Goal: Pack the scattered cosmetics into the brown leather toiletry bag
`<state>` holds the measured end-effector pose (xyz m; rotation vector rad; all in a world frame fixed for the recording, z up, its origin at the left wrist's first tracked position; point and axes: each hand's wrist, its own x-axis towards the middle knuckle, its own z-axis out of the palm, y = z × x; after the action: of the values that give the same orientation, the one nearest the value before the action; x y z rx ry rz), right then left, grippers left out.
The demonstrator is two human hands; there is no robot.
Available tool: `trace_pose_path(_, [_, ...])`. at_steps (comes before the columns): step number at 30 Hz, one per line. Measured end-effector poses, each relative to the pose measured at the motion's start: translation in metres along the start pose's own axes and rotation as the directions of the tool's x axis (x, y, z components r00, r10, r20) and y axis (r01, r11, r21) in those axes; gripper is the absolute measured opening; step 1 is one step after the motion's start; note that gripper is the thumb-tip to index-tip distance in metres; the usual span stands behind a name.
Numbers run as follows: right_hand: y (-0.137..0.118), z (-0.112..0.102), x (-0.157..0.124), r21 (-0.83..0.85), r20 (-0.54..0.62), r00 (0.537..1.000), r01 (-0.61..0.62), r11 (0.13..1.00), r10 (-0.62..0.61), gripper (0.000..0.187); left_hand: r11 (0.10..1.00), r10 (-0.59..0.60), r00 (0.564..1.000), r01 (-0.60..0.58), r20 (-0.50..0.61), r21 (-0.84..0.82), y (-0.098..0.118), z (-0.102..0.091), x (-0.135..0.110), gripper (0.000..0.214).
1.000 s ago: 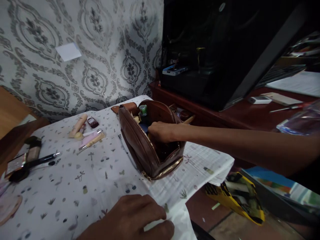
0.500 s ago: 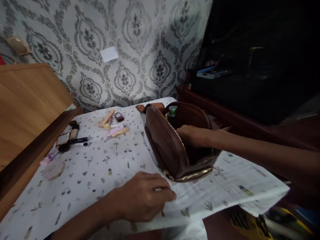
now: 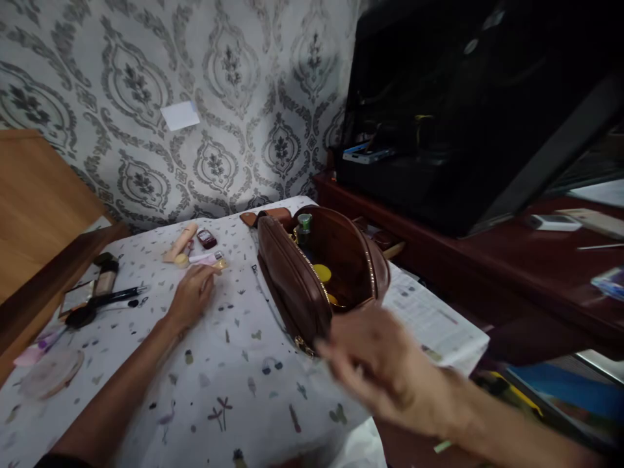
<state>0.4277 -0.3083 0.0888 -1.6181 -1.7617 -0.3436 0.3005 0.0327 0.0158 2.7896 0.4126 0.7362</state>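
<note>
My left hand (image 3: 192, 296) lies at the small cosmetics on the patterned cloth, its fingers curled over a slim yellowish tube (image 3: 221, 264) that is mostly covered by them. Just behind it are a pink-and-white tube (image 3: 207, 259), a peach tube (image 3: 184, 239) and a dark red compact item (image 3: 207, 238). Motion smears my right hand (image 3: 385, 364), which hovers in front of the brown zip bag (image 3: 292, 279); its grip does not show. The bag stands unzipped, with a green-capped bottle (image 3: 305, 224) and a round yellow item (image 3: 322, 273) inside.
At the left of the cloth lie a black brush (image 3: 97, 305), a bottle (image 3: 106, 276) and a round pale compact (image 3: 53, 375). A wooden panel (image 3: 43, 201) borders the left side. A dark red cabinet (image 3: 419, 266) with a large black screen (image 3: 429, 110) stands at the right.
My right hand has come out of the bag towards me. My left hand has moved forward and left from the cloth's front to the small cosmetics. The view has turned right.
</note>
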Motion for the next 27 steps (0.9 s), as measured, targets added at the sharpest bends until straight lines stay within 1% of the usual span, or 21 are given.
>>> trace_pose_path(1, [-0.007, 0.014, -0.008, -0.003, 0.029, 0.994, 0.105, 0.994, -0.105, 0.042, 0.999, -0.012, 1.0, 0.013, -0.017, 0.033, -0.01, 0.002, 0.007, 0.034])
trace_pose_path(2, [-0.012, 0.028, -0.014, -0.014, 0.068, 0.981, 0.18, 0.983, -0.179, 0.041, 0.997, -0.026, 0.999, 0.029, -0.033, 0.068, -0.018, 0.005, 0.014, 0.036])
trace_pose_path(3, [-0.016, 0.043, -0.017, -0.018, 0.103, 0.974, 0.205, 0.979, -0.202, 0.039, 0.993, -0.043, 0.998, 0.047, -0.048, 0.104, -0.026, 0.008, 0.022, 0.038])
trace_pose_path(4, [-0.019, 0.056, -0.017, 0.006, 0.162, 0.962, 0.223, 0.975, -0.221, 0.036, 0.988, -0.06, 0.996, 0.068, -0.062, 0.135, -0.032, 0.011, 0.03, 0.04])
trace_pose_path(5, [-0.021, 0.068, -0.014, 0.033, 0.22, 0.95, 0.22, 0.975, -0.222, 0.032, 0.983, -0.076, 0.994, 0.087, -0.074, 0.16, -0.037, 0.014, 0.038, 0.042])
trace_pose_path(6, [-0.022, 0.079, -0.009, 0.057, 0.28, 0.938, 0.199, 0.978, -0.207, 0.031, 0.977, -0.098, 0.992, 0.11, -0.075, 0.185, -0.04, 0.018, 0.046, 0.044])
trace_pose_path(9, [-0.023, 0.104, 0.017, 0.089, 0.462, 0.883, 0.048, 0.995, -0.084, 0.036, 0.947, -0.196, 0.98, 0.195, -0.022, 0.257, -0.043, 0.028, 0.067, 0.045])
trace_pose_path(10, [-0.023, 0.111, 0.025, 0.105, 0.504, 0.863, -0.014, 0.994, -0.041, 0.037, 0.935, -0.229, 0.974, 0.219, 0.001, 0.277, -0.043, 0.031, 0.073, 0.045])
trace_pose_path(12, [-0.02, 0.126, 0.039, 0.145, 0.552, 0.834, -0.13, 0.981, 0.029, 0.037, 0.92, -0.279, 0.96, 0.258, 0.03, 0.296, -0.043, 0.037, 0.083, 0.044])
trace_pose_path(15, [-0.015, 0.148, 0.046, 0.201, 0.536, 0.834, -0.276, 0.94, 0.13, 0.035, 0.91, -0.323, 0.945, 0.296, 0.048, 0.29, -0.043, 0.044, 0.092, 0.042])
trace_pose_path(18, [-0.01, 0.162, 0.044, 0.276, 0.498, 0.846, -0.362, 0.89, 0.19, 0.036, 0.9, -0.359, 0.931, 0.325, 0.072, 0.292, -0.046, 0.049, 0.095, 0.045])
trace_pose_path(21, [-0.008, 0.164, 0.041, 0.31, 0.489, 0.853, -0.367, 0.877, 0.184, 0.037, 0.909, -0.35, 0.931, 0.31, 0.108, 0.278, -0.049, 0.05, 0.091, 0.043])
trace_pose_path(23, [-0.008, 0.163, 0.04, 0.32, 0.495, 0.852, -0.363, 0.875, 0.173, 0.037, 0.92, -0.331, 0.937, 0.294, 0.112, 0.259, -0.051, 0.048, 0.089, 0.04])
trace_pose_path(27, [-0.008, 0.163, 0.041, 0.367, 0.491, 0.855, -0.377, 0.85, 0.167, 0.038, 0.918, -0.345, 0.937, 0.327, 0.047, 0.222, -0.057, 0.037, 0.09, 0.04])
